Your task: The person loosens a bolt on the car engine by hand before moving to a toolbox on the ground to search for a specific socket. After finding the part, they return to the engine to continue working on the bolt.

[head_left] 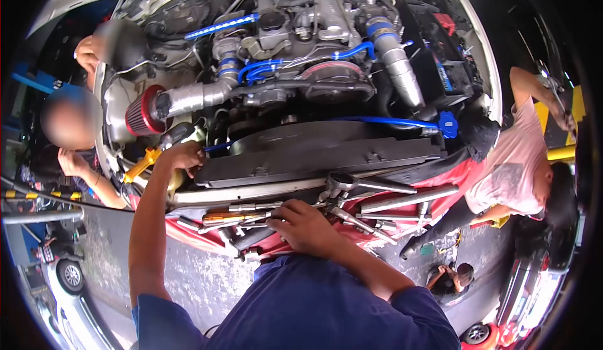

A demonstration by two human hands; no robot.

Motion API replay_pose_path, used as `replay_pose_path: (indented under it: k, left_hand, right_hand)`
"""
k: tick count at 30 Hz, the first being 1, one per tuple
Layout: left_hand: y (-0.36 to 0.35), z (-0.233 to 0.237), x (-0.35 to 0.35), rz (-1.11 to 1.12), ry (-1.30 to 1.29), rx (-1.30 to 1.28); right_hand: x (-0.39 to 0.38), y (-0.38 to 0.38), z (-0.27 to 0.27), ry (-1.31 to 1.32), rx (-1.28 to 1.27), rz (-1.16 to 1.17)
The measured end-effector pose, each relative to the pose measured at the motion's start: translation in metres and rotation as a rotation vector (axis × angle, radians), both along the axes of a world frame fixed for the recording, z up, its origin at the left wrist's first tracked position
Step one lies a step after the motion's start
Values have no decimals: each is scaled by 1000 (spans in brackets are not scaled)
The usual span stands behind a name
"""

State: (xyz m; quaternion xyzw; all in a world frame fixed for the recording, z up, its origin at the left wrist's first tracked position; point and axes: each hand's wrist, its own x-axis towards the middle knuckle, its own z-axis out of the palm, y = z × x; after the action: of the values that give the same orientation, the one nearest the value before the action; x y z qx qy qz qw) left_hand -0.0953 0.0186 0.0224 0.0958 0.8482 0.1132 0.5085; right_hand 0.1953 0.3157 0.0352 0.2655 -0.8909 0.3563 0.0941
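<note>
My left hand (pixel 182 156) reaches to the left end of the black radiator shroud (pixel 301 146), its fingers curled in. Whatever those fingers grip is too small or hidden. Beside that wrist lies a yellow and grey tool (pixel 143 165), perhaps a work light. My right hand (pixel 304 225) rests palm down, fingers apart, over hand tools on the red cover (pixel 449 177) along the car's front edge. Near its fingertips is an orange-handled screwdriver (pixel 223 217). To its right lie a ratchet-like tool with a round head (pixel 340 181) and a long metal bar (pixel 409 202).
The engine (pixel 295 23) fills the open bay, with a red air filter (pixel 144 110) at left and a battery (pixel 443 67) at right. Two people stand at the left fender. A person in a pink shirt (pixel 518 155) leans at right; another person (pixel 451 281) is lower right.
</note>
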Motion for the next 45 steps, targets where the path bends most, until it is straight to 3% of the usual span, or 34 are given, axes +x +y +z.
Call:
replay_pose_path:
  k: [4,7,11,15,19,22,25,26,29,30,33,39,40,43,45]
  left_hand:
    - [-23,-7,-2,182,-94,384]
    - [-35,-22,-8,200,-116,415]
    - [-2,5,4,10,-12,72]
    - [-24,-12,-1,87,-48,415]
    - [0,6,2,23,-22,80]
    - [-4,7,8,131,26,227]
    - [-22,-6,2,52,-51,454]
    - [-25,-12,-1,-3,-18,384]
    - [-12,-4,4,117,-51,256]
    - [-10,-3,10,168,16,293]
    - [-19,-7,4,-51,41,408]
    - [-14,-2,9,87,0,295]
    - [-14,-2,9,191,-11,317]
    - [-25,4,10,3,37,485]
    - [-24,4,11,36,29,466]
  right_hand:
    - [6,2,-8,-59,100,-17]
    - [6,3,-6,-107,152,-33]
    - [5,3,-7,-102,151,-50]
    - [5,1,-4,-56,184,-92]
    - [3,1,-1,-84,212,-77]
    - [4,1,1,-93,167,-103]
    - [5,3,8,-115,155,-120]
    - [5,4,11,-119,140,-120]
    - [2,4,15,-125,110,-124]
    - [1,5,15,-124,110,-128]
    - [0,6,17,-116,107,-140]
    - [-4,6,20,-98,92,-142]
    - [-4,6,20,-99,90,-143]
    - [-4,5,22,-104,99,-147]
    - [-3,4,19,-142,102,-139]
